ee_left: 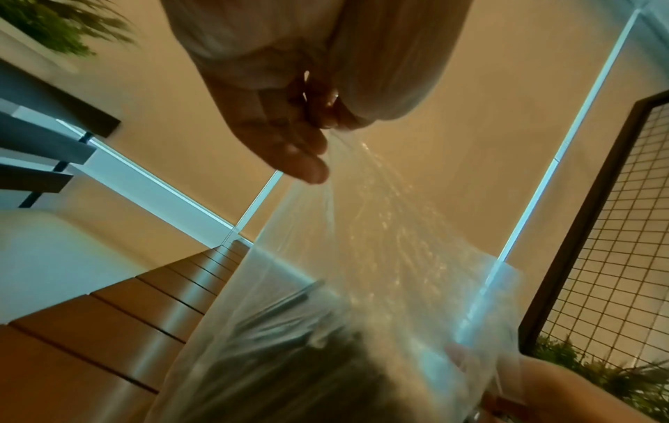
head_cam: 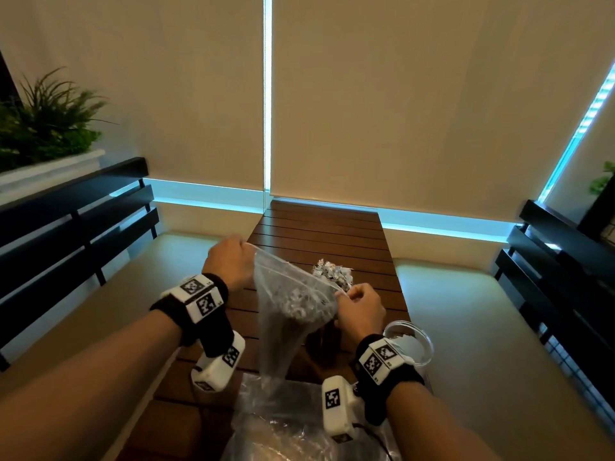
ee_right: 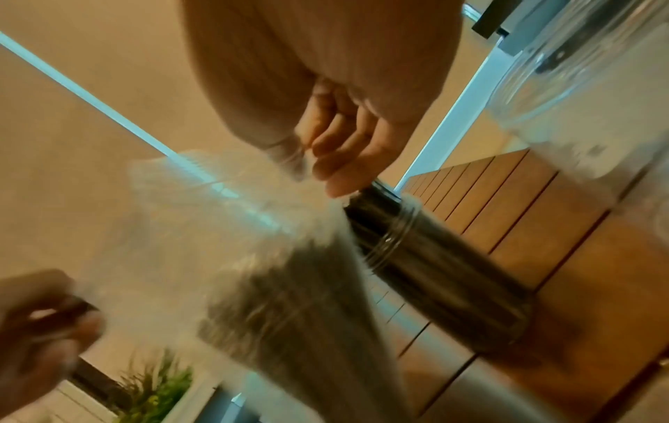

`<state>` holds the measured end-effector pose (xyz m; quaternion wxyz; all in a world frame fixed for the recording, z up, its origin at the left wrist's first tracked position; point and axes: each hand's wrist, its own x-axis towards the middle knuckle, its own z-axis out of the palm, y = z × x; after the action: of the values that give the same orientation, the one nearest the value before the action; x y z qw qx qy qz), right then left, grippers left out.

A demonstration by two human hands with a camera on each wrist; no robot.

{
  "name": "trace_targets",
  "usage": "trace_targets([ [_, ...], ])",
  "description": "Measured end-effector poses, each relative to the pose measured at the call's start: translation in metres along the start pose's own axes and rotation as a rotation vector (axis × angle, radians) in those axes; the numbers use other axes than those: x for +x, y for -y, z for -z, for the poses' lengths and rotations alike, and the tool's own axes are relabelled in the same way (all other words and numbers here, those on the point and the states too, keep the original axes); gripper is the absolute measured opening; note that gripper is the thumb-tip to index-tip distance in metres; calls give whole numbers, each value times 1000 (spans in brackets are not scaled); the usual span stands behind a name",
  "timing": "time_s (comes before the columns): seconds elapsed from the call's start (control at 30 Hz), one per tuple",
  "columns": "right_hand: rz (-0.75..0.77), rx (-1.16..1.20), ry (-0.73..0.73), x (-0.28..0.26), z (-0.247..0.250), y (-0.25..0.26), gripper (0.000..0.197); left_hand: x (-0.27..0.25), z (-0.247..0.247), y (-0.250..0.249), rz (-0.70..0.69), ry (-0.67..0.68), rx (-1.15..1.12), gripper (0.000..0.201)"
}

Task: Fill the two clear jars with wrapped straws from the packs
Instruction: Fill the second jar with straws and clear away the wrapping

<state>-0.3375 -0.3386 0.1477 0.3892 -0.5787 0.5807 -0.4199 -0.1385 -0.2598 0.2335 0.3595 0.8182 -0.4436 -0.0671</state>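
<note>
A clear plastic pack of wrapped straws point(head_cam: 293, 307) stands on the slatted wooden table point(head_cam: 319, 234), its mouth stretched wide between both hands. My left hand point(head_cam: 238, 251) pinches the far-left edge of the mouth; my right hand point(head_cam: 346, 296) pinches the near-right edge. The left wrist view shows my left hand point(ee_left: 324, 134) pinching the film of the pack point(ee_left: 362, 286). In the right wrist view my right hand point(ee_right: 308, 160) pinches the pack point(ee_right: 282, 300). Behind it stands a clear jar point(ee_right: 434, 272) packed with dark straws, their wrapped tips point(head_cam: 332, 274) showing. A second clear jar point(head_cam: 412, 341) stands by my right wrist.
Another plastic pack point(head_cam: 283, 424) lies flat at the table's near end. Pale cushioned benches with black slatted backs point(head_cam: 83, 221) flank the table on both sides. A planter with green leaves point(head_cam: 43, 128) sits at the back left. Blinds close off the far side.
</note>
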Motion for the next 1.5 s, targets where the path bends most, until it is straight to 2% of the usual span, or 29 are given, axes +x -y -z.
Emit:
trace_targets([
  [0.13,-30,2,278,-1,3,-22,48,-9,-8,-7,18,102,-178,23],
  [0.2,23,-4,260,-5,5,-27,56,-19,-22,-8,-2,183,-217,21],
  [0.27,140,-155,44,-3,14,-32,47,-27,-33,-4,-38,222,-207,20],
  [0.33,189,-476,-138,1,34,-37,25,-33,-40,1,-37,238,-213,20],
  [0.37,150,-618,-140,3,44,-44,25,-34,-44,3,-35,246,-219,20],
  [0.47,-7,-905,23,8,68,-64,48,-36,-49,5,-34,256,-235,20],
  [0.5,4,-978,64,8,72,-69,44,-35,-50,5,-35,256,-245,20],
  [0.6,125,-1132,100,3,78,-74,10,-33,-51,4,-20,244,-265,21],
  [0.63,159,-1157,92,2,80,-71,9,-32,-50,4,-15,238,-268,21],
  [0.73,312,-1115,97,1,77,-54,14,-26,-46,9,7,206,-275,21],
  [0.87,495,-1001,282,-9,55,-23,10,-19,-41,15,58,168,-285,19],
  [1.0,522,-1055,409,-17,30,-24,2,-23,-38,16,67,179,-289,19],
  [1.1,525,-1093,404,-23,19,-39,16,-29,-37,15,45,193,-267,19],
  [1.2,486,-1136,420,-27,17,-52,19,-35,-37,16,14,202,-248,20],
  [1.3,510,-1206,327,-27,23,-55,34,-38,-36,19,13,200,-251,21],
  [1.37,608,-1158,142,-28,25,-46,38,-38,-37,19,18,203,-254,21],
  [1.43,742,-926,-24,-33,26,-30,31,-38,-38,19,15,214,-242,21],
  [1.47,807,-765,-26,-36,24,-21,26,-37,-39,19,11,217,-234,21],
  [1.5,842,-628,45,-41,21,-9,21,-37,-40,18,5,217,-224,21],
])
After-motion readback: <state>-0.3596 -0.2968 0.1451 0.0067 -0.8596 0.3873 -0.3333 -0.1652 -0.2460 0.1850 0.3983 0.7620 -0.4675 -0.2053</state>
